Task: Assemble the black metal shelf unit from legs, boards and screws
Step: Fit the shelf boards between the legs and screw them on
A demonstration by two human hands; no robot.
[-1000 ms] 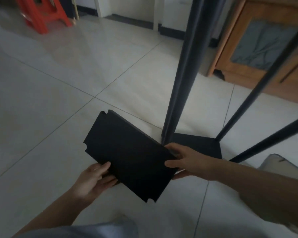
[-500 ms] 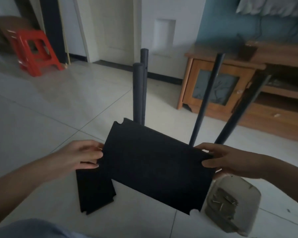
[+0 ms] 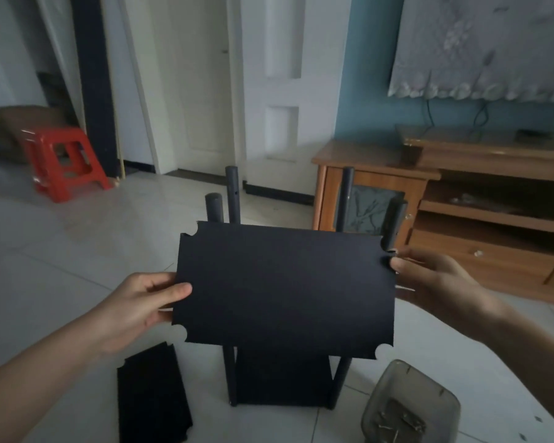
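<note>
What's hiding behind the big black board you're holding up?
Behind the board stand four black legs, tops poking above, with a lower shelf below. Their middles are covered.

A flat black rectangular board [image 3: 285, 289] with a notched cut-out at each corner was held nearly level above four upright black tubular legs [image 3: 232, 195], whose tops showed beyond its far edge. A lower board [image 3: 282, 378] sat fixed between the legs near the floor. A spare black board [image 3: 152, 398] lay flat on the tiles to the left, and a grey tray [image 3: 410, 407] of screws [image 3: 400, 422] stood to the right.
</note>
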